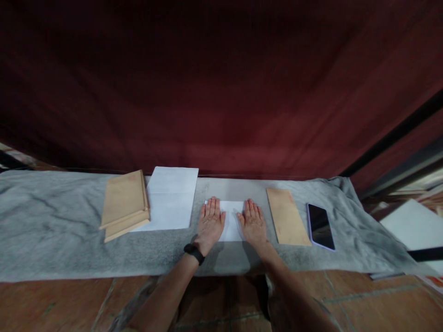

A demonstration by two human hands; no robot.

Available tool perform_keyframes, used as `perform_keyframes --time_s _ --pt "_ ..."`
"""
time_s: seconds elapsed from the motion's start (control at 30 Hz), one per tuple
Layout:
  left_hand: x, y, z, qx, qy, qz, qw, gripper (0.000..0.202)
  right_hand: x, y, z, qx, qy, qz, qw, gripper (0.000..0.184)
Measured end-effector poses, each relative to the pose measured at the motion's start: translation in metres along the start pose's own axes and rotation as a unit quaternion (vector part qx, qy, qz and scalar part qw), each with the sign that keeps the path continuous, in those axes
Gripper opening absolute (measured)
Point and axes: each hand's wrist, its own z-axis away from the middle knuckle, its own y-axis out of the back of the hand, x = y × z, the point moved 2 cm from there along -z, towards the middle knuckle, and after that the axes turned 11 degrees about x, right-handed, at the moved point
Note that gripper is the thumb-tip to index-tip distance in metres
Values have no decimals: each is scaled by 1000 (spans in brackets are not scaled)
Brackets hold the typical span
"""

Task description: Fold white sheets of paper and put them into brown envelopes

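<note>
A folded sheet of white paper lies flat on the grey cloth in front of me. My left hand, with a black band at the wrist, rests palm down on the paper's left edge. On its right edge my right hand is pressed flat, fingers stretched out. Both hands partly cover the paper. To the left, larger white sheets with a crease across them reach under a stack of brown envelopes. A single brown envelope lies right of my right hand.
A phone with a dark screen and lilac edge lies at the right. Grey cloth covers the narrow bench. Behind it hangs a dark red curtain. A white panel stands beyond the right end, and floor tiles show below.
</note>
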Motion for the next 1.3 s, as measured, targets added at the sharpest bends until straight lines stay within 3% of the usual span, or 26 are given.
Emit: perform_keyframes --time_s 0.47,0.6,0.77,0.87,1.0,1.3 --pt "-19 7 10 22 25 -16 999 60 26 11 11 38 -19 34 999 66" --pt "-7 19 17 37 2 9 999 59 11 18 9 29 -20 -6 999 64" --pt "21 21 38 1 -77 64 995 56 -31 20 20 -36 40 -76 996 58" --pt "24 21 48 -7 -91 71 993 56 -43 21 28 -64 63 -75 993 56" --pt "17 24 51 -4 -99 64 993 57 -39 25 31 -72 67 -49 994 56" --pt "2 22 53 -18 -53 12 998 62 -21 28 31 -43 63 -5 997 55"
